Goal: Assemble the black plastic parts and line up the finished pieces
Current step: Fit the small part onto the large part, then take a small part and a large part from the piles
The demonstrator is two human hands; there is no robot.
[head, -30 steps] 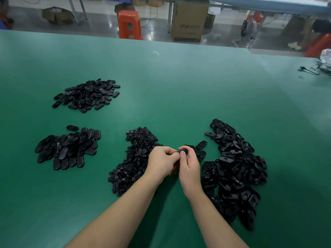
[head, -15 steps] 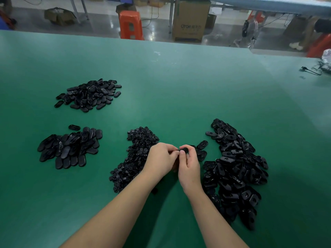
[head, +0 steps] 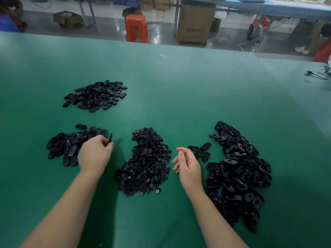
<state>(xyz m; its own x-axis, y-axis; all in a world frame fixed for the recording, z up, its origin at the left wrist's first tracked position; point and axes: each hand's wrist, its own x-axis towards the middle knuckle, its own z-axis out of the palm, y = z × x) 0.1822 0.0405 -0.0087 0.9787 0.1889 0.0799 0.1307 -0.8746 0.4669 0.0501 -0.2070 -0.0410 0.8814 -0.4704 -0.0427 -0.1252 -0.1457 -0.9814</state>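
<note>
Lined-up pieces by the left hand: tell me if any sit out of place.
One oval piece lies alone just beyond the lined-up group, apart from its rows. The left hand pinches another piece on edge at the group's right end, not yet laid down. The right hand is empty.

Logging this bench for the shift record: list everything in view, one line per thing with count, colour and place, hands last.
table: one, green, fills most of the view
far pile of oval pieces: one, black, far left
lined-up oval pieces: one group, black, near left, partly under the left hand
pile of small parts: one, black, centre
pile of holed plates: one, black, right
loose plates: a few, black, beside the right hand
stool: one, orange, on the floor beyond the table
cardboard box: one, brown, right of the stool
left hand: pinches one black piece
right hand: empty, fingers loosely curled
</note>
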